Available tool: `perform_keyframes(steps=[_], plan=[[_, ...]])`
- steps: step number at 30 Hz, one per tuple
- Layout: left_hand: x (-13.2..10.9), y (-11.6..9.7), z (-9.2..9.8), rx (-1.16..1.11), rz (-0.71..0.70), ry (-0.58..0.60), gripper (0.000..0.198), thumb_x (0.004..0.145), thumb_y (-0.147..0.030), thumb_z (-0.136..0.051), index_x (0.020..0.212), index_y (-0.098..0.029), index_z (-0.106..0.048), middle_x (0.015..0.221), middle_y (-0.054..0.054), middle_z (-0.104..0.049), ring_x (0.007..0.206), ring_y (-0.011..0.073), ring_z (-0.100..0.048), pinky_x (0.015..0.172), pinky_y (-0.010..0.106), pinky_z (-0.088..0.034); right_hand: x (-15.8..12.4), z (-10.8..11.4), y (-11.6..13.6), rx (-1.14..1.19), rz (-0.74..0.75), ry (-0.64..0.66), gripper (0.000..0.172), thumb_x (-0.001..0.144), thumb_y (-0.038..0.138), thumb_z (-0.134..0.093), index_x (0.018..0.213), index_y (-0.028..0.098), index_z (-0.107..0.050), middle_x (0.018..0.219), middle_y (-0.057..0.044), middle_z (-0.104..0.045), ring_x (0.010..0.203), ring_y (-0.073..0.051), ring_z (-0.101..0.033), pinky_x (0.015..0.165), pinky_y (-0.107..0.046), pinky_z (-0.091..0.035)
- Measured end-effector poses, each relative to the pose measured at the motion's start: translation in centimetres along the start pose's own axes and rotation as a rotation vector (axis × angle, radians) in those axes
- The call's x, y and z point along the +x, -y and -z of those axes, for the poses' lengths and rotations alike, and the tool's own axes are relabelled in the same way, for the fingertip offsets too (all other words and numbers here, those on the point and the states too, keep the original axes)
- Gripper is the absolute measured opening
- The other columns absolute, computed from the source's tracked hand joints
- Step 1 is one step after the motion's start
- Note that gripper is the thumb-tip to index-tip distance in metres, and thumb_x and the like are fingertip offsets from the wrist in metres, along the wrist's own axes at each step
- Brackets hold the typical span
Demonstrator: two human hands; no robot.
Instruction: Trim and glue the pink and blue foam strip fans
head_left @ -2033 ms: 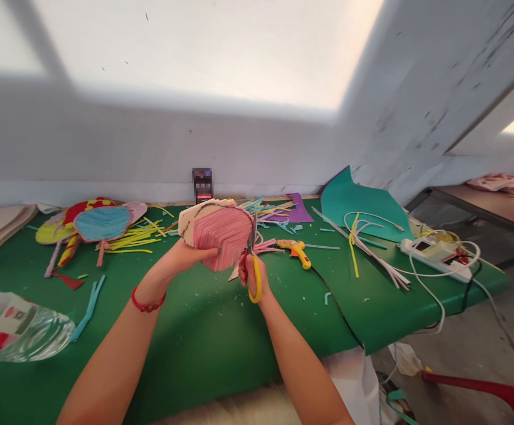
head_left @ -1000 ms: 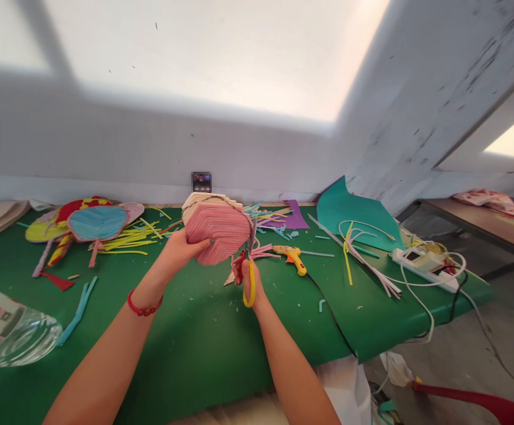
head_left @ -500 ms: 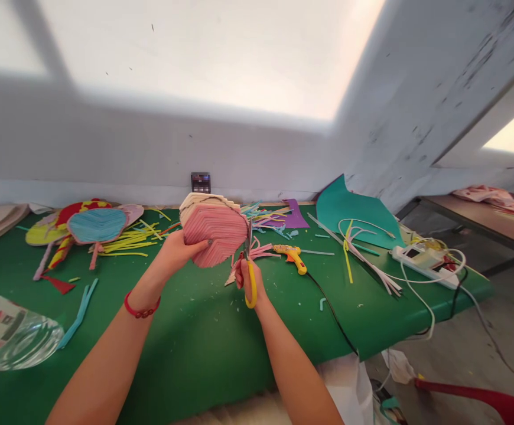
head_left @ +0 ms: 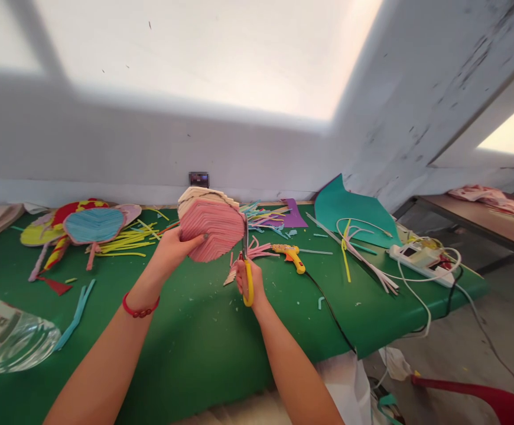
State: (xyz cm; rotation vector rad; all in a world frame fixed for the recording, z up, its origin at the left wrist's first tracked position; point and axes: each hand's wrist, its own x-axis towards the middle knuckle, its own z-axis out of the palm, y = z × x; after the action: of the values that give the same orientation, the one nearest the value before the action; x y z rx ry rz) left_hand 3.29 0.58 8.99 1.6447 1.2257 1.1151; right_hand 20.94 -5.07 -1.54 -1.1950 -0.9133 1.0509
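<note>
My left hand is closed on the left side of a pink ridged panel, with the thumb across its front. A cream ridged layer shows above the pink one, a dark line drawn along it. My right hand grips a pair of scissors by the yellow handle. The blades point up along the panel's right edge; whether they touch it I cannot tell. Just left of my right hand, a small striped scrap is on the table. Pink strips lie behind the scissors.
On the green table a yellow glue gun trails a black cord. Finished-looking round fans and yellow strips lie left, near a clear bottle. Teal sheet and power strip are right.
The panel has risen slightly and turned a little in my left hand. The scissors stay at its right edge, their blades now more upright. The whole view has shifted slightly.
</note>
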Motion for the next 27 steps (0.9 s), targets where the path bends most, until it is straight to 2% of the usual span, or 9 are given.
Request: perform_keyframes(steps=[3, 9, 18, 27], plan=[[0.0, 0.1, 0.0, -0.020, -0.008, -0.018, 0.053, 0.063, -0.049, -0.071, 0.100, -0.011, -0.069, 0.098, 0.011, -0.073, 0.089, 0.0289, -0.066, 0.076, 0.038, -0.053, 0.0, 0.0, -0.1, 0.041, 0.018, 0.040, 0.047, 0.073, 0.066, -0.057, 0.075, 0.019, -0.051, 0.040, 0.011, -0.035, 0.031, -0.005, -0.028, 0.030, -0.018, -0.023], [0.5, 1.0, 0.6, 0.131, -0.054, -0.033, 0.049, 0.066, -0.050, -0.068, 0.095, -0.010, -0.069, 0.092, 0.011, -0.072, 0.086, 0.0295, -0.065, 0.069, 0.036, -0.051, 0.4, 0.2, -0.9, 0.029, 0.113, 0.097, 0.049, 0.075, 0.068, -0.055, 0.079, 0.019, -0.052, 0.047, 0.008, -0.039, 0.036, -0.006, -0.032, 0.034, -0.018, -0.031], [0.4, 0.5, 0.5, 0.063, -0.073, -0.090, 0.052, 0.065, -0.052, -0.067, 0.094, -0.010, -0.068, 0.091, 0.010, -0.072, 0.082, 0.0266, -0.064, 0.067, 0.033, -0.050, 1.0, 0.6, -2.0, -0.042, 0.147, 0.124, 0.049, 0.077, 0.067, -0.054, 0.082, 0.019, -0.055, 0.053, 0.005, -0.043, 0.040, -0.007, -0.036, 0.038, -0.020, -0.034], [0.2, 0.0, 1.2, 0.215, -0.104, 0.015, 0.042, 0.068, -0.050, -0.063, 0.086, -0.013, -0.068, 0.087, 0.008, -0.071, 0.080, 0.0262, -0.064, 0.066, 0.033, -0.051, 0.9, 0.5, -1.5, -0.052, 0.145, 0.106, 0.050, 0.077, 0.068, -0.052, 0.081, 0.018, -0.054, 0.054, 0.005, -0.044, 0.041, -0.006, -0.035, 0.038, -0.019, -0.033]])
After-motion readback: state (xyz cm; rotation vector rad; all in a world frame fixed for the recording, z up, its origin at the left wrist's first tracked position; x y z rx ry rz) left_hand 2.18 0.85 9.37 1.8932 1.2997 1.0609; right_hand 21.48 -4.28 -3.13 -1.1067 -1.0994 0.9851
